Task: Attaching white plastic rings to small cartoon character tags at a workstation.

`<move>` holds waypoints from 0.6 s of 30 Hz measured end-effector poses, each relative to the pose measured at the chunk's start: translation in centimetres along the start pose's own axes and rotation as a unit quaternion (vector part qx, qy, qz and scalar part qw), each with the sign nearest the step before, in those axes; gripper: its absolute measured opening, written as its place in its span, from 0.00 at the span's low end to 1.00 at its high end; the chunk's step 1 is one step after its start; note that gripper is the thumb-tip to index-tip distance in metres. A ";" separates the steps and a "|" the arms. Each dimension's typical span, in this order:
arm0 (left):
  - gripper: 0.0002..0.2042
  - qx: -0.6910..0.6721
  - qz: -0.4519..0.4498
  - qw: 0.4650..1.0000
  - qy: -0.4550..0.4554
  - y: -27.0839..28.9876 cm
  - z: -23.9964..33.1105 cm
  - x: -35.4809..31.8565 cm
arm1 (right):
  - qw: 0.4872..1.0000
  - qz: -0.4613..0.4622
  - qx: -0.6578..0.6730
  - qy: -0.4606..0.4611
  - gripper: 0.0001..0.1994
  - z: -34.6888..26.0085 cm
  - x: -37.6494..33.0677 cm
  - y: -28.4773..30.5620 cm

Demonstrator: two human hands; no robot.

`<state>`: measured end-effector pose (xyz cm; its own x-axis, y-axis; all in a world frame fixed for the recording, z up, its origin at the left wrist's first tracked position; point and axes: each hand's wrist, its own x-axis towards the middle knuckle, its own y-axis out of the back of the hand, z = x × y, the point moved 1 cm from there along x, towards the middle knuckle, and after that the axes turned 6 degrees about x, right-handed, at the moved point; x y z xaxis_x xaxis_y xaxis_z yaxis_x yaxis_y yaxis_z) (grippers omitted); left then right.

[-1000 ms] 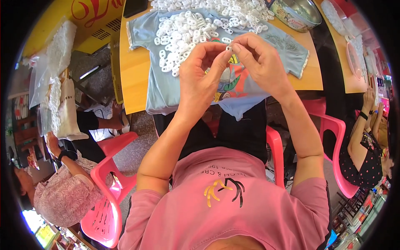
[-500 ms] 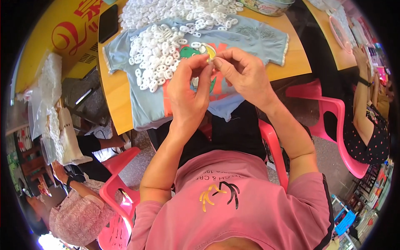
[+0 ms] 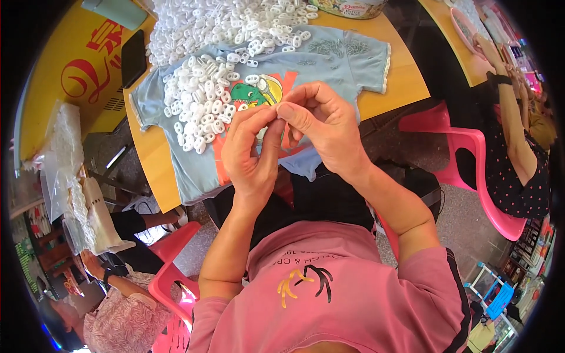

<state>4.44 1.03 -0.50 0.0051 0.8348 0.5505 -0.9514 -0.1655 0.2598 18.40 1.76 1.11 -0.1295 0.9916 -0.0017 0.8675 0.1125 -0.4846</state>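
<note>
My left hand (image 3: pixel 252 154) and my right hand (image 3: pixel 326 132) meet fingertip to fingertip above a light blue T-shirt (image 3: pixel 188 176) spread on the table. Both are closed in a pinch, and whatever sits between the fingertips is too small and covered to make out. Left of my hands lies a heap of small white oval plastic pieces with two holes (image 3: pixel 200 97). Part of the shirt's orange panel with a green dinosaur (image 3: pixel 244 93) shows behind my fingers. Farther off, on the shirt's right side, small thin grey metal-looking bits (image 3: pixel 338 47) lie scattered.
A bigger pile of white pieces (image 3: pixel 218 32) covers the far side of the wooden table (image 3: pixel 406 76). A black phone (image 3: pixel 133 59) lies at the left edge, a round tub (image 3: pixel 350 7) at the back. Pink chairs (image 3: pixel 453 147) and other people are on both sides.
My view has shifted a little, so the table appears lower and more to the left. Both hands stay pinched together at the fingertips, and the dinosaur print shows more.
</note>
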 end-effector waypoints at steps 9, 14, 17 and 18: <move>0.06 -0.223 -0.021 0.955 0.196 0.1 0.2 -0.4 | 0.998 0.018 -0.066 0.013 0.07 0.5 -0.5 -0.1; 0.06 -0.258 -0.020 0.942 0.216 -0.6 0.3 -0.5 | 0.993 0.050 -0.077 0.078 0.07 1.1 -0.6 0.0; 0.06 -0.241 -0.034 0.952 0.185 -0.8 -0.2 -0.3 | 0.987 0.027 -0.156 0.021 0.06 -0.4 -0.8 0.8; 0.06 -0.240 -0.031 0.952 0.188 -0.7 -0.2 -0.2 | 0.987 0.026 -0.156 0.017 0.06 -1.0 -0.6 1.4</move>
<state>5.04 1.09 -0.98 0.0421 0.9790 0.1994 -0.9843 0.0749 -0.1601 20.16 1.34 1.32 -0.0692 0.9975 0.0134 0.9790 0.0705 -0.1913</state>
